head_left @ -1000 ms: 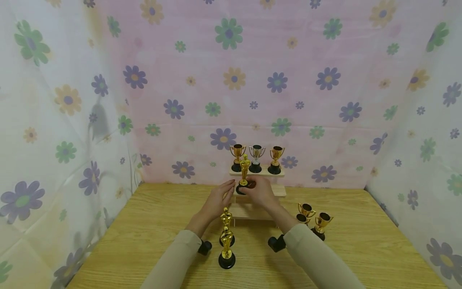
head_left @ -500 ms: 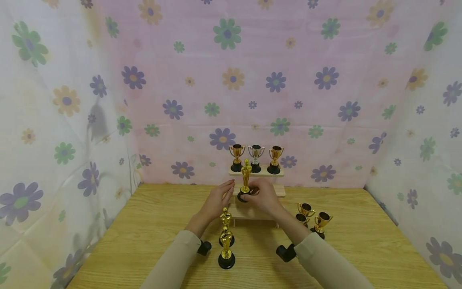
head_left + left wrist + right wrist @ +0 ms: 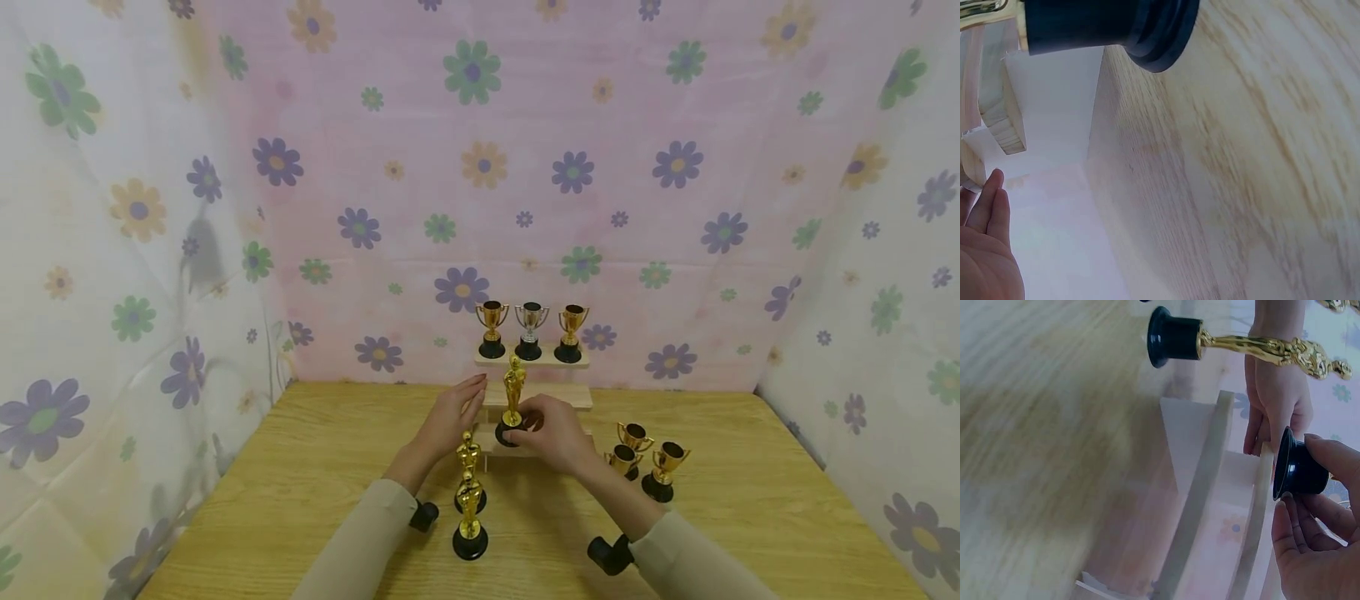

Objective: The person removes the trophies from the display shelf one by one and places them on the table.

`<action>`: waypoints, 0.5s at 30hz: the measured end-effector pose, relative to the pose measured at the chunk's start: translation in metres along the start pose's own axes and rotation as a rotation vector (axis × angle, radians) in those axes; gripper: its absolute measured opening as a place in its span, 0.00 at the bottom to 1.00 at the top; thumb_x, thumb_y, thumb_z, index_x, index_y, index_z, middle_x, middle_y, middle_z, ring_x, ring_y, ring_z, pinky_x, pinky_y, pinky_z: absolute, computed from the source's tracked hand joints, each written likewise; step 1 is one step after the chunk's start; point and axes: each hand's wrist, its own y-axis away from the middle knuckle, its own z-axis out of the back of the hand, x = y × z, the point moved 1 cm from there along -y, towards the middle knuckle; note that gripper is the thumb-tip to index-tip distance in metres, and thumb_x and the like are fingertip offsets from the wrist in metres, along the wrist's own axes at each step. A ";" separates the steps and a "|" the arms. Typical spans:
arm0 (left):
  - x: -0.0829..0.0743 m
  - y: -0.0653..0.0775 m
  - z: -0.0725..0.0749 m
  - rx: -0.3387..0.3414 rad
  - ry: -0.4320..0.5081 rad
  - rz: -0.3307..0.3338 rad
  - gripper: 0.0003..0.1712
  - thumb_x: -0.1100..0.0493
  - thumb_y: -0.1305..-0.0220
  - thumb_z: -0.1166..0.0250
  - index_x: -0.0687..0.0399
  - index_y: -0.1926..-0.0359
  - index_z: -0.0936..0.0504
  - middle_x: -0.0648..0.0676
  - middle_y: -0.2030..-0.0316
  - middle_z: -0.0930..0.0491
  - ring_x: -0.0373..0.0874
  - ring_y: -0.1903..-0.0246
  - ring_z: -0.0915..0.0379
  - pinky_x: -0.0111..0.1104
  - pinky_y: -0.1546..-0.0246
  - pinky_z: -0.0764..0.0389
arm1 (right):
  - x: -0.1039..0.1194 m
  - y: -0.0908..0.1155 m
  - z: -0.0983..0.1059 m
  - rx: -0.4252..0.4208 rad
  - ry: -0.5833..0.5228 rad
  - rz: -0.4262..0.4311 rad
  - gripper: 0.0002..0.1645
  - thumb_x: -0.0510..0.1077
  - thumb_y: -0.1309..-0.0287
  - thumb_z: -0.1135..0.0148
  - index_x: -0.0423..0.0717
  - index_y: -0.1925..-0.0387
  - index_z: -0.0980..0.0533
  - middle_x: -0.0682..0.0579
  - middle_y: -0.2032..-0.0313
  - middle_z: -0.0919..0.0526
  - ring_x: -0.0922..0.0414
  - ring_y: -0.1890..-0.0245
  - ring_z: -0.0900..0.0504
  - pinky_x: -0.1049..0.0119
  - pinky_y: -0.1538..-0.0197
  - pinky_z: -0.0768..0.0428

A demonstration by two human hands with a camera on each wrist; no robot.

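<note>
My right hand (image 3: 557, 435) pinches a gold figure trophy (image 3: 513, 393) by its black base, thumb on one side and fingers on the other. In the head view the trophy is upright and overlaps the lowest step of a small wooden tiered stand (image 3: 572, 397). In the right wrist view its black base (image 3: 1302, 467) shows close to the stand's step edges. My left hand (image 3: 450, 421) holds nothing; its fairly straight fingers lie at the stand's left side, fingertips right at the step ends in the left wrist view. Two more figure trophies (image 3: 469, 510) stand just in front of it.
Along the top step stand two gold cup trophies (image 3: 492, 318) with a silver cup trophy (image 3: 531, 318) between them. Three gold cups (image 3: 667, 460) are grouped on the wooden table (image 3: 315, 483) at the right, near my right forearm. Flowered cloth (image 3: 645, 108) hangs behind and at both sides.
My right hand has brought the figure trophy down and toward me, from the middle step to in front of the lowest one. The left hand has stayed in place.
</note>
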 end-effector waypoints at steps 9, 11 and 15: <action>-0.001 0.001 0.000 -0.009 0.003 0.000 0.22 0.56 0.26 0.52 0.59 0.36 0.31 0.57 0.36 0.34 0.48 0.36 0.40 0.42 0.37 0.36 | -0.008 0.014 -0.005 0.042 -0.026 0.082 0.14 0.43 0.56 0.25 0.45 0.65 0.19 0.54 0.70 0.19 0.59 0.71 0.22 0.69 0.69 0.22; -0.001 0.001 0.000 -0.009 0.002 0.011 0.22 0.56 0.26 0.52 0.59 0.36 0.31 0.56 0.35 0.34 0.48 0.35 0.40 0.41 0.37 0.37 | -0.009 0.017 -0.006 0.054 -0.044 0.076 0.16 0.43 0.56 0.25 0.43 0.64 0.19 0.52 0.69 0.20 0.58 0.71 0.22 0.69 0.69 0.22; -0.001 0.001 0.000 -0.002 0.001 0.031 0.23 0.54 0.26 0.53 0.57 0.35 0.32 0.53 0.35 0.35 0.46 0.35 0.41 0.39 0.36 0.38 | -0.013 0.022 -0.008 0.069 -0.059 0.061 0.20 0.43 0.57 0.25 0.40 0.61 0.20 0.51 0.67 0.19 0.57 0.69 0.21 0.69 0.67 0.21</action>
